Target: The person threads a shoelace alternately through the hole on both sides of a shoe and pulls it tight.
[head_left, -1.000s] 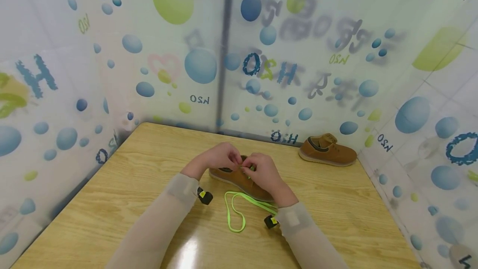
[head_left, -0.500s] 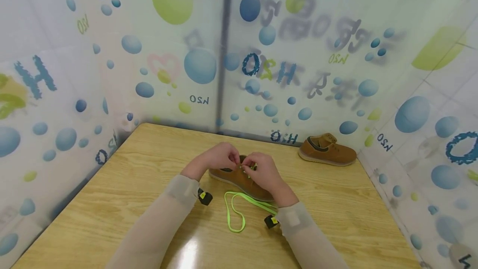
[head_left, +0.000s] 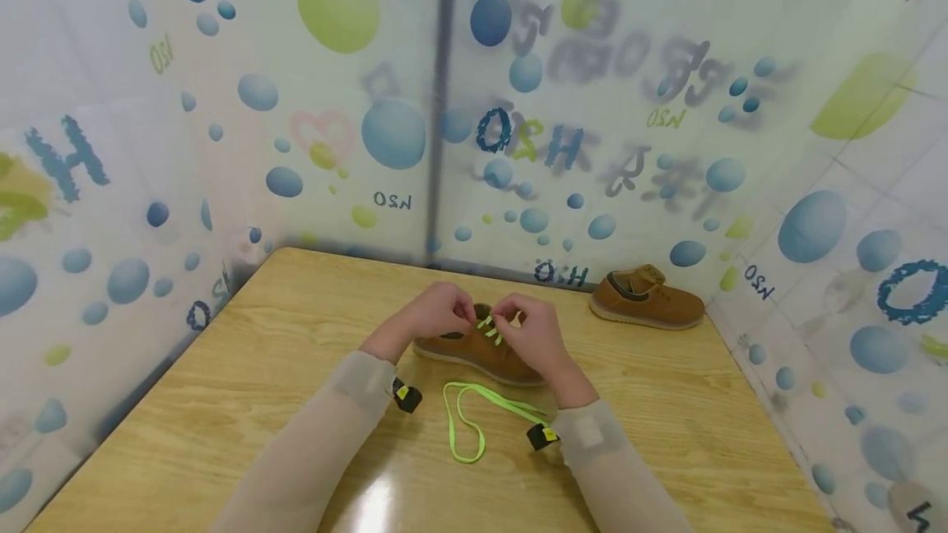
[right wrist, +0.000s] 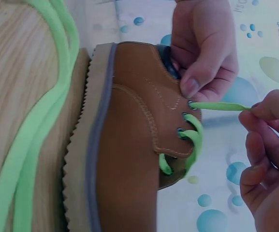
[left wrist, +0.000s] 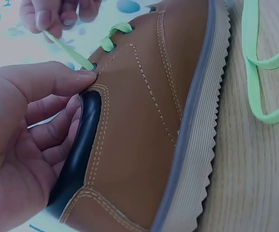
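Observation:
A brown shoe [head_left: 474, 356] with a dark collar lining stands on the table, its toe to the right. Neon-green shoelace [right wrist: 195, 140] runs through several eyelets. My left hand [left wrist: 28, 111] grips the shoe's upper beside the top eyelet, thumb outside and fingers inside the collar. Between thumb and finger, my right hand [right wrist: 272, 150] pinches the lace where it comes out of the top eyelet, and that stretch is taut. A long loop of the lace [head_left: 467, 457] lies on the table in front of the shoe. The right forearm hides part of the toe in the head view.
A second brown shoe [head_left: 648, 303], with no lace seen in it, stands at the table's back right corner. The wooden table [head_left: 311, 303] is bordered at the back and sides by patterned curtain walls [head_left: 333, 146].
My right hand has drawn slightly up and away from the left hand with the lace, so more green lacing shows over the shoe. The left hand stays at the collar.

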The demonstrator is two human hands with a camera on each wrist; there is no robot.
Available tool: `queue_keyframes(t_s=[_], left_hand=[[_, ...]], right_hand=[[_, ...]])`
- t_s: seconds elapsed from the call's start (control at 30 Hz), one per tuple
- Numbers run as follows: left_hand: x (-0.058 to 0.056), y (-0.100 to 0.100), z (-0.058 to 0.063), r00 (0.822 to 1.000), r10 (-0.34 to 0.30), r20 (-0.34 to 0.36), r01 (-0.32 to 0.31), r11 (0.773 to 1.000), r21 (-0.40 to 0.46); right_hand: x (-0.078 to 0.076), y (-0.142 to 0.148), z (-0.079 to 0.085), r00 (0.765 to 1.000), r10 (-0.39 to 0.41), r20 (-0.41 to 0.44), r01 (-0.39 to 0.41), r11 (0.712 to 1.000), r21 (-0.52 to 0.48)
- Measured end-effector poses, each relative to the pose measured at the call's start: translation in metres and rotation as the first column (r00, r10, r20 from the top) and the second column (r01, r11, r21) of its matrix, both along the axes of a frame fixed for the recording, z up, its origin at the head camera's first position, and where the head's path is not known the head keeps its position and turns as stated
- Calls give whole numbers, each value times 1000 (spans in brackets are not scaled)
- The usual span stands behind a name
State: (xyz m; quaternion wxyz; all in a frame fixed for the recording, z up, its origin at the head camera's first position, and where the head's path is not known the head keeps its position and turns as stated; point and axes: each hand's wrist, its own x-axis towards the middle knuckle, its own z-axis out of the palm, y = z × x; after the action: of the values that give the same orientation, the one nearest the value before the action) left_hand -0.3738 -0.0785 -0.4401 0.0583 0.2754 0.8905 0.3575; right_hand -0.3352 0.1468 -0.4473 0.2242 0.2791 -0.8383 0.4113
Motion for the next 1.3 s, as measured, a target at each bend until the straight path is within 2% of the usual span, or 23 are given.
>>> queue_keyframes(t_s=[0.23,0.4,0.6,0.9,1.0,1.13,1.23,1.3], left_hand=[[1,2,-1,999,32,-34,-31,999,19],[0,5,-3,997,57,-55,-55,998,33],[1,7,-5,995,74,-64,-72,997,34],[2,8,-5,994,79,-74,-77,997,30],[3,8,-5,994,80,-75,-78,996,33],[4,8,-4,994,80,-80,-77,996,34],[5,9,-3,993,76,-88,-73,997,29],[5,9,-3,993,74,-90,-72,997,27]], right_hand=[[5,5,12,999,3,47,3,992,-126],[8,11,23,994,46,101,-19,967,-253],[13,20,38,992,110,54,-81,920,-383],[19,30,54,993,120,-4,-108,877,-469],[19,32,56,991,136,-15,-127,871,-475],[18,38,56,978,209,10,-185,888,-421],[17,45,57,949,305,79,-266,910,-320],[17,50,58,918,362,161,-324,920,-221]])
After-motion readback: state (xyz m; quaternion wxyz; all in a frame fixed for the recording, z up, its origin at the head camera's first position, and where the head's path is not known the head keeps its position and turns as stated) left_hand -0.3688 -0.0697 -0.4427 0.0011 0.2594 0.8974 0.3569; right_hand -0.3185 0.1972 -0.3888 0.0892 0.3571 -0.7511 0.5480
